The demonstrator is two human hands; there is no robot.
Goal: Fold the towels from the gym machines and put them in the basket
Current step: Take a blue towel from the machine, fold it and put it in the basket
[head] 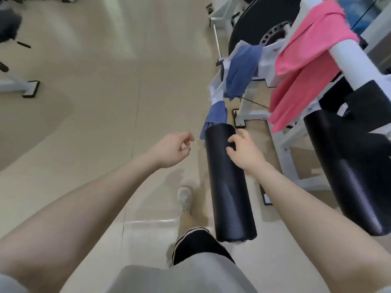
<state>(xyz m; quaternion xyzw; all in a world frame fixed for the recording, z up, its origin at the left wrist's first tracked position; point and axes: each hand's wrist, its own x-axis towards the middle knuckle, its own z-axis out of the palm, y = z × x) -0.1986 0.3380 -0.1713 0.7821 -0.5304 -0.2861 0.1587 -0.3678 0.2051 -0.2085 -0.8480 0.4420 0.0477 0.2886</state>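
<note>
A blue towel [241, 70] hangs over the white frame of a gym machine [347, 60], and its lower end [215, 117] dangles just past a black foam roller pad [228, 182]. A pink towel [306, 66] is draped over the machine's thick white bar at the upper right. My left hand [171, 149] hovers left of the roller pad with loosely curled fingers, holding nothing. My right hand [245, 151] is over the top end of the roller pad, fingers relaxed, a little below the blue towel's end. No basket is in view.
A second black roller pad [355, 182] sits to the right. A large black weight plate [260, 22] stands behind the towels. Another machine's white foot [27, 87] is at the left. Beige floor [105, 81] stretches ahead. My leg and shoe [186, 197] are below.
</note>
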